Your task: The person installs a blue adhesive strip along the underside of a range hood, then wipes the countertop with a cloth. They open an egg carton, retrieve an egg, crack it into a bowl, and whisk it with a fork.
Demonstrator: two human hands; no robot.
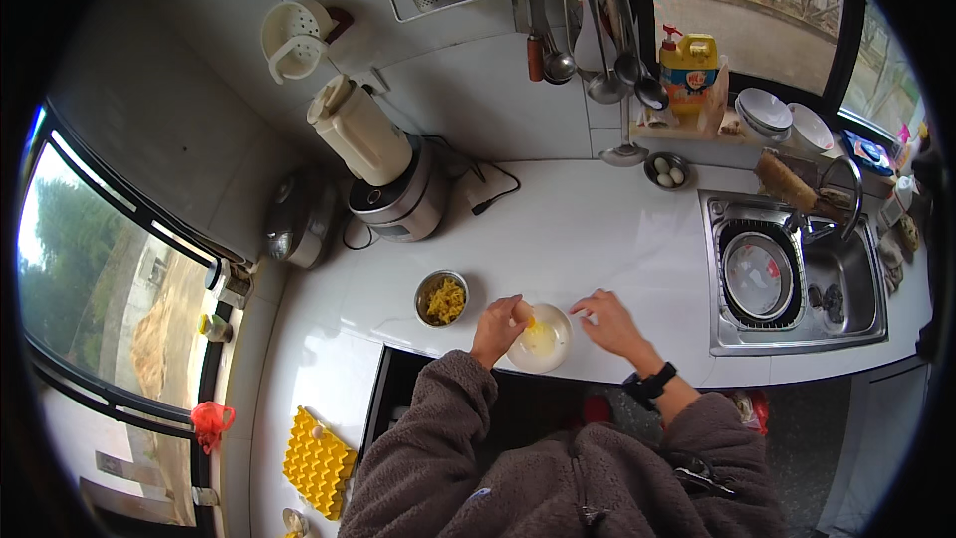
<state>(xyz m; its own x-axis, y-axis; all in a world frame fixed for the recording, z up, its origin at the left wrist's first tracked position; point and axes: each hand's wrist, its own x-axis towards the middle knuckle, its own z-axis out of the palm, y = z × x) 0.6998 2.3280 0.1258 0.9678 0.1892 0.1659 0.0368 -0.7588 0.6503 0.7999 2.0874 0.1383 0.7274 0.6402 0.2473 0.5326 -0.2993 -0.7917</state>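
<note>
My left hand (497, 330) holds an eggshell (523, 311) tilted over the left rim of a white bowl (565, 347). Yellow yolk (531, 322) shows at the shell's lower edge, and clear egg white (547, 339) lies in the bowl. Just right of the bowl is my right hand (611, 325), raised with its fingers apart and nothing seen between them. To the left of my left hand stands a steel bowl (419, 300) with a yellow, shredded-looking food (446, 302) in it.
A yellow egg tray (317, 467) with one egg lies at the lower left. Behind are a rice cooker (403, 211) bearing a cream pitcher (364, 136), a loose power cord (502, 198) and a small bowl of eggs (667, 172). The steel sink (829, 341) is at the right; ladles (607, 87) hang above.
</note>
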